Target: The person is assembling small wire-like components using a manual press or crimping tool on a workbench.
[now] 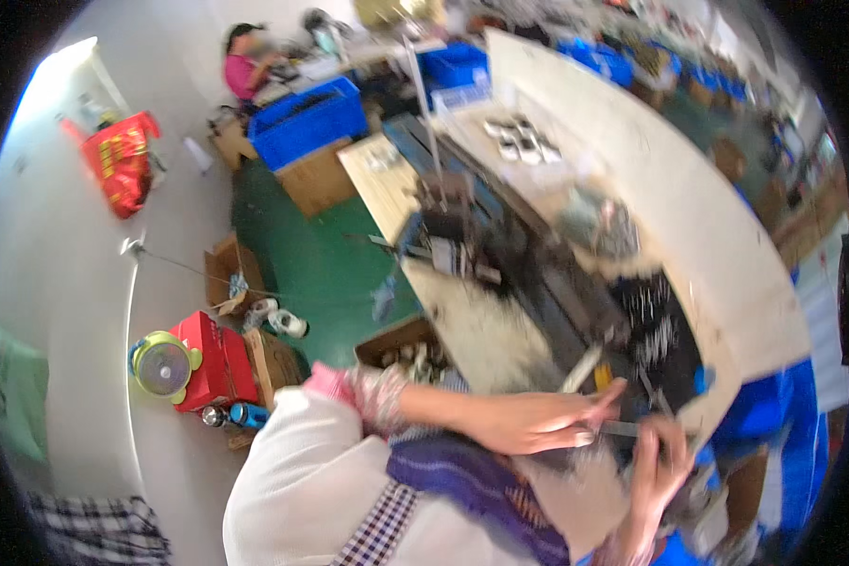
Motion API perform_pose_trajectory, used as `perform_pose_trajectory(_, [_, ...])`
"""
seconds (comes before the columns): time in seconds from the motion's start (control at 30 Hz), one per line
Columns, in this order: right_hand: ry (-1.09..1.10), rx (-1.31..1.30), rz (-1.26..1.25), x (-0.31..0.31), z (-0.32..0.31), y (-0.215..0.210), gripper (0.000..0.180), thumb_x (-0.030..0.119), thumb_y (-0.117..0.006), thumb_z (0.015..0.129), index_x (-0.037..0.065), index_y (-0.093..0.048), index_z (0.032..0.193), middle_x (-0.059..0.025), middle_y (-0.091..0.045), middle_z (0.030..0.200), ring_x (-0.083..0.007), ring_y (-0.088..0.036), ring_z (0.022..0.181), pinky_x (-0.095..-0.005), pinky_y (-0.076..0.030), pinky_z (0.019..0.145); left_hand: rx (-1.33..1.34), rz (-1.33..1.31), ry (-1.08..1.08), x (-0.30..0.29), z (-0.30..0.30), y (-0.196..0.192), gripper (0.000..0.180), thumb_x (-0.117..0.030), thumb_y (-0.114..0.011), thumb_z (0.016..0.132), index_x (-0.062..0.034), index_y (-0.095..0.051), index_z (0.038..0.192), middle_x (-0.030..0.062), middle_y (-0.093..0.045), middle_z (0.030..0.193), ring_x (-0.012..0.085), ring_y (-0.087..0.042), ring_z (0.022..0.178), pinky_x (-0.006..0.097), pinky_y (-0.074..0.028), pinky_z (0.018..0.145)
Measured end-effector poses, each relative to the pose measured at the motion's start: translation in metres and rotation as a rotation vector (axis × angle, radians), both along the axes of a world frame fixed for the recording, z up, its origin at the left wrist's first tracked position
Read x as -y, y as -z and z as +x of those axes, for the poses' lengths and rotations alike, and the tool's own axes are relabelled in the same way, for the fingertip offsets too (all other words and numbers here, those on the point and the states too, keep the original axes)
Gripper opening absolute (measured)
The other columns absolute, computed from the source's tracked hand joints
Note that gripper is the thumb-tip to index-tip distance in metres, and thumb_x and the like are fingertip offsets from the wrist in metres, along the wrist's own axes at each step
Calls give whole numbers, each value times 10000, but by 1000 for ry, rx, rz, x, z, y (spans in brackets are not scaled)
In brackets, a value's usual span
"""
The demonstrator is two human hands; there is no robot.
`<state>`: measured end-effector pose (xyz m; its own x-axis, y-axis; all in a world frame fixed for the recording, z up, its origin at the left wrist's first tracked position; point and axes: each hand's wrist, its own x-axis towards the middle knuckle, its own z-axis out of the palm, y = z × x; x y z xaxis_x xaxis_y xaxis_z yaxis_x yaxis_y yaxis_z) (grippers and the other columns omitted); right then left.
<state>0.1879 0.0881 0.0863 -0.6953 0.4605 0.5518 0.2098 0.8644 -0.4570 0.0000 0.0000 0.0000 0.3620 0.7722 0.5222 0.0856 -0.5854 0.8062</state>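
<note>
My right hand is at the front end of the workbench, its fingers closed on a thin grey metal strip that points toward the left hand. Close beside it, my left hand reaches in from the left with its fingers drawn together at the strip's end. Whatever lies between those left fingers is hidden and blurred. Just beyond the hands, a pale flat stick and a yellow piece rest on the dark, stained bench top. A black mat holding thin metal pieces lies to their right.
A dark machine stands along the bench, with small pale parts farther back. A cream panel edges the right side. Blue crates and a red box stand left. A person in pink sits far off.
</note>
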Motion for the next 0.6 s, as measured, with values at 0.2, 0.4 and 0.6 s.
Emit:
perform_pose_trajectory(0.2, [504, -63, -261, 70, -40, 68, 141, 12, -583, 873, 10, -667, 986, -99, -654, 794, -132, -590, 609, -262, -476, 596, 2, -536, -51, 60, -117, 56, 207, -193, -427, 1010, -11, -527, 1014, 52, -518, 937, 131, -524, 823, 282, -473, 735])
perform_pose_trajectory(0.4, [424, 170, 57, 33, -31, 119, 206, 8, -590, 801, 21, -641, 1000, -127, -598, 940, -310, -601, 884, -383, -508, 746, 394, -1017, -52, 46, -55, 84, 257, -239, -386, 1019, -64, -513, 1157, 12, -495, 919, 120, -490, 897, 279, -465, 753])
perform_pose_trajectory(0.6, [384, 341, 191, 28, -44, 121, 169, 32, -585, 737, 38, -613, 903, -88, -565, 840, -262, -590, 818, -356, -523, 680, 1076, -1120, 214, 36, -61, 8, 89, -166, -470, 972, -97, -513, 933, -24, -439, 796, 38, -333, 540, 185, -267, 435])
